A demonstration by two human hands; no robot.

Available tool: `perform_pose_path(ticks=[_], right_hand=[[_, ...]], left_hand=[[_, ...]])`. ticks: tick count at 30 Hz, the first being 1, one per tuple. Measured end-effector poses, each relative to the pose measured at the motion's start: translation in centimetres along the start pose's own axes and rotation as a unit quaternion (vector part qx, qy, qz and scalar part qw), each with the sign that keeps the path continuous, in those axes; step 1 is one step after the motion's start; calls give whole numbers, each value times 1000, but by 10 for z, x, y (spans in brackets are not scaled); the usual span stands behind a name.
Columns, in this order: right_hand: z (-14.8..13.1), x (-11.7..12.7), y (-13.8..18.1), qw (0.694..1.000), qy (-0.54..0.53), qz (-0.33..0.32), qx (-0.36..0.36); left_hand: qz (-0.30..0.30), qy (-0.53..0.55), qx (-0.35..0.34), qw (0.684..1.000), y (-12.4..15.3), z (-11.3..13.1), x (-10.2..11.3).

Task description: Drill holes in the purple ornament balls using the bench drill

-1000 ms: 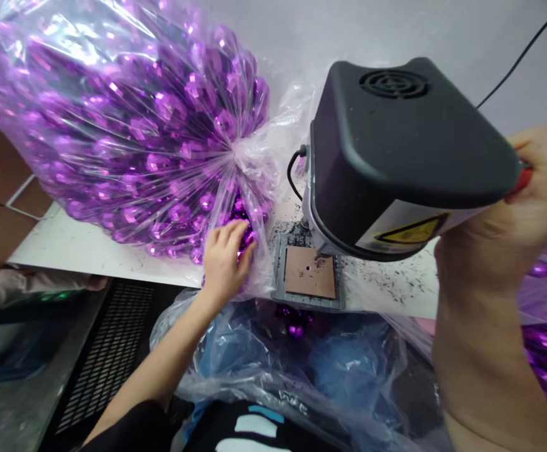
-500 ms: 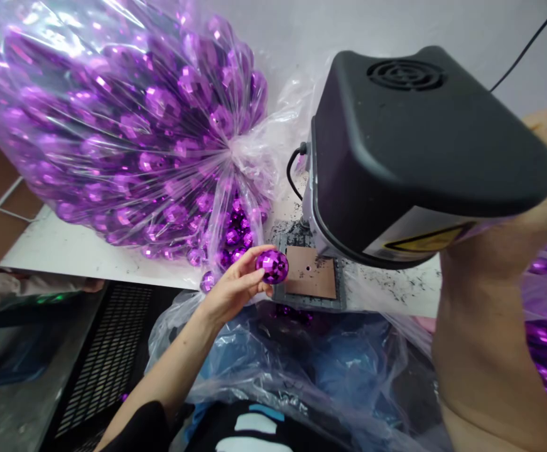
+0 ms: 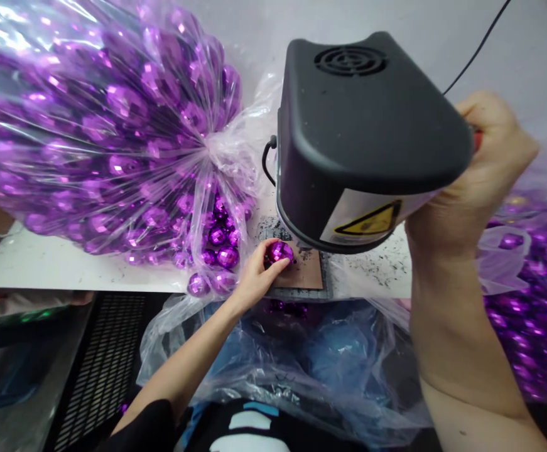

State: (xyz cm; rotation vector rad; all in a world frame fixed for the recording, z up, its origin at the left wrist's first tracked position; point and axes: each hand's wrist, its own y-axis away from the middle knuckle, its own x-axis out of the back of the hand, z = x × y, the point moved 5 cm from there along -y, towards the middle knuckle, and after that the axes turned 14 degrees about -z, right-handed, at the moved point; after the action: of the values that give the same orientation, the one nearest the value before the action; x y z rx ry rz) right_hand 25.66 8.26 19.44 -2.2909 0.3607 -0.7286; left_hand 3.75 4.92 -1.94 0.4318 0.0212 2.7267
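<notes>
My left hand [image 3: 254, 276] pinches a faceted purple ball [image 3: 279, 252] and holds it on the brown pad of the machine's base plate [image 3: 311, 276]. Just above it hangs the black machine head [image 3: 362, 125] with a yellow warning label. My right hand [image 3: 480, 176] is raised at the right of that head, fingers wrapped round a red-tipped handle that is mostly hidden. A big clear bag of purple balls [image 3: 103, 125] lies on the white table [image 3: 66, 270] at the left, its mouth spilling several balls beside my left hand.
A clear bag [image 3: 301, 358] with a few purple balls hangs below the table edge in front of me. More bagged purple balls [image 3: 537, 301] lie at the right. Black debris is scattered around the base plate. A black perforated panel [image 3: 98, 364] sits lower left.
My left hand drew a purple ball out of the big bag's mouth and carried it right onto the brown pad. The view shifted, so the machine head sits further left in frame.
</notes>
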Motion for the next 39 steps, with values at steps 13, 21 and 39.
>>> perform_pose_path(ticks=[13, 21, 39], right_hand=[[-1, -1, 0, 1000, -3, -12, 4], [-4, 0, 1, 1000, 13, -13, -19], [-5, 5, 2, 999, 48, -14, -11]], left_hand=[[65, -260, -64, 961, -12, 22, -26], [18, -186, -11, 982, -26, 8, -30], [-37, -77, -19, 996, -18, 10, -40]])
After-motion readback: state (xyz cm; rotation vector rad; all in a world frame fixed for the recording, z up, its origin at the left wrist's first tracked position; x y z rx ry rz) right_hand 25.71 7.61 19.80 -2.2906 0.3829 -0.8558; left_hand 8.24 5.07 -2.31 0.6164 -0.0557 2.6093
